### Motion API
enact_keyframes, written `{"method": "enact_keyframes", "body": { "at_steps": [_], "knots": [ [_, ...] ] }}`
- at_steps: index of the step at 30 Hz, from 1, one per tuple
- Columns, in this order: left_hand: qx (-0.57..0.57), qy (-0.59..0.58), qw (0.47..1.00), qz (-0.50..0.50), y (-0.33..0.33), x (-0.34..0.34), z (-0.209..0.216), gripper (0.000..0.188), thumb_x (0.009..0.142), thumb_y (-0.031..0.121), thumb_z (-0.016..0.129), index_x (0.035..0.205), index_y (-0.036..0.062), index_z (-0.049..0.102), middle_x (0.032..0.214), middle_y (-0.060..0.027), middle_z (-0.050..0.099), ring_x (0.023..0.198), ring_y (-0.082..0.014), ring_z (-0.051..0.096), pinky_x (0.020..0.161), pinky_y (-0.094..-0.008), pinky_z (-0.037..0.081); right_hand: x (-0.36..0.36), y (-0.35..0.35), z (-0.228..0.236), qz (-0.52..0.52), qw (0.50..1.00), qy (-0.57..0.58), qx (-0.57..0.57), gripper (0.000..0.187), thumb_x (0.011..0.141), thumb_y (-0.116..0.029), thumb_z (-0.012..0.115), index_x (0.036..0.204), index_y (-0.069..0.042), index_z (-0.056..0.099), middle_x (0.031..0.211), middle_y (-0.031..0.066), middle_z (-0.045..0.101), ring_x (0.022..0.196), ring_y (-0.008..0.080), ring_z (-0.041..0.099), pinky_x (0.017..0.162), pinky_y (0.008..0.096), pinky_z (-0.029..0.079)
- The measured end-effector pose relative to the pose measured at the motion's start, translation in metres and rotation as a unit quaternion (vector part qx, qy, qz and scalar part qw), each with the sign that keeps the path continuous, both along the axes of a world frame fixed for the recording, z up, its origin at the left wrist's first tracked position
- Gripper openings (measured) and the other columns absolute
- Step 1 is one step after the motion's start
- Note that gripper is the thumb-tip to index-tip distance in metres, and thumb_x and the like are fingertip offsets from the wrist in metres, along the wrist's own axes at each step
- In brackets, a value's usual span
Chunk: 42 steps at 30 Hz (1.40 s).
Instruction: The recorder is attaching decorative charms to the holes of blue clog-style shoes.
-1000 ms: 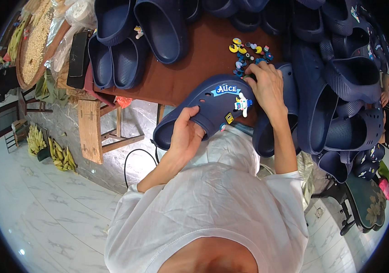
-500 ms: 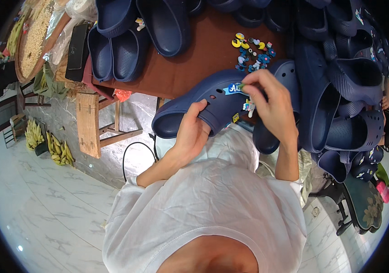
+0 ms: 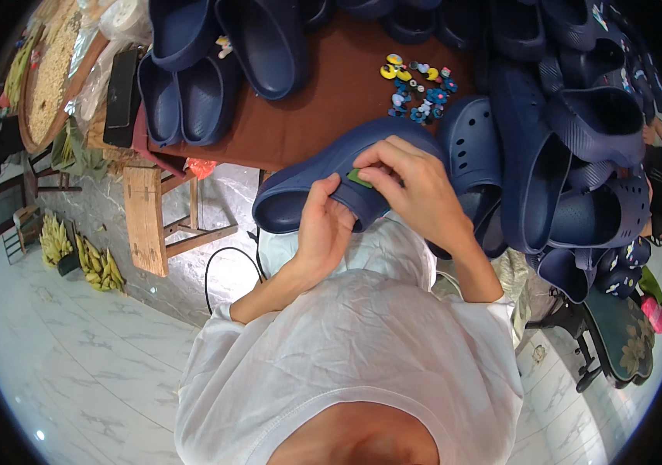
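Note:
A navy blue clog [image 3: 300,177] lies tilted in front of me, its opening toward the left. My left hand [image 3: 324,226] is closed on its near side, thumb on top and fingers reaching inside. My right hand [image 3: 417,184] pinches a small green shoe charm [image 3: 359,178] against the top of the clog, close to my left thumb. Beneath my right hand, most of the toe part is hidden, along with the charms there. Beyond the clog, a cluster of small yellow, blue and white charms [image 3: 426,94] lies on the brown cloth [image 3: 338,85].
Several more navy clogs [image 3: 528,155] are heaped on the right, and others [image 3: 265,46] line the table's far side. A black flat object [image 3: 122,87] rests at the left. Below the table edge stands a wooden stool [image 3: 145,221]. Bananas [image 3: 100,263] lie on the floor further left.
My right hand has moved left and nearer with the green charm, from the clog's toe area to beside my left thumb. The left hand still grips the clog.

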<state>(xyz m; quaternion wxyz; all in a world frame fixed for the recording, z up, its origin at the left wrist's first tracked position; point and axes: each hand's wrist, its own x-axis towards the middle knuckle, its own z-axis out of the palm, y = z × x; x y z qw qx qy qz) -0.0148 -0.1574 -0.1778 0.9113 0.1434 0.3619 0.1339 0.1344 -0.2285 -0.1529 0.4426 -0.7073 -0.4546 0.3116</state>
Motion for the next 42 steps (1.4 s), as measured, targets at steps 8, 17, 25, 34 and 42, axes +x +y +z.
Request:
{"method": "enact_keyframes", "body": {
  "at_steps": [8,17,25,34,42],
  "knots": [
    [0.051,0.038,0.998,-0.011,-0.006,-0.003,0.007,0.048,0.104,0.032,0.037,0.136,-0.0018,0.048,0.137,-0.0124,0.057,0.130,-0.0207,0.054,0.112,-0.0390,0.039,-0.009,0.005,-0.005,0.016,0.998,-0.043,0.034,0.009,0.088,-0.008,0.068,0.091,0.000,0.065,0.084,0.0136,0.062,0.078,0.0335,0.065,0.067,0.0418,0.050],
    [0.008,0.072,0.997,0.012,0.002,-0.007,0.006,0.041,0.100,0.027,0.048,0.132,0.0015,0.052,0.134,-0.0097,0.061,0.124,-0.0212,0.059,0.109,-0.0409,0.043,0.043,0.004,-0.013,-0.083,0.991,-0.107,0.016,0.007,0.091,-0.011,0.064,0.095,-0.005,0.063,0.086,0.0128,0.064,0.077,0.0322,0.066,0.068,0.0416,0.050],
    [-0.001,0.108,0.994,0.019,0.007,-0.009,0.003,0.036,0.097,0.022,0.054,0.127,0.0019,0.054,0.128,-0.0087,0.064,0.120,-0.0220,0.061,0.108,-0.0423,0.045,0.082,-0.001,-0.056,-0.098,0.940,-0.300,-0.126,0.009,0.090,-0.010,0.066,0.098,-0.005,0.067,0.093,0.0137,0.068,0.086,0.0358,0.066,0.074,0.0437,0.050],
    [0.010,0.141,0.989,-0.036,0.009,-0.020,0.003,0.034,0.097,0.022,0.053,0.122,-0.0015,0.058,0.122,-0.0096,0.065,0.116,-0.0205,0.062,0.103,-0.0388,0.048,0.077,-0.008,-0.045,-0.156,0.932,-0.316,-0.082,0.011,0.092,-0.011,0.065,0.100,-0.005,0.069,0.094,0.0132,0.067,0.088,0.0347,0.066,0.076,0.0422,0.050],
    [0.007,0.152,0.986,-0.061,0.003,-0.020,0.003,0.034,0.097,0.023,0.054,0.120,-0.0013,0.061,0.117,-0.0079,0.066,0.111,-0.0186,0.064,0.097,-0.0374,0.051,0.069,-0.008,-0.044,-0.069,0.946,-0.292,-0.120,0.018,0.082,-0.009,0.074,0.099,-0.005,0.068,0.093,0.0118,0.067,0.093,0.0325,0.065,0.081,0.0441,0.049]
  ]
}}
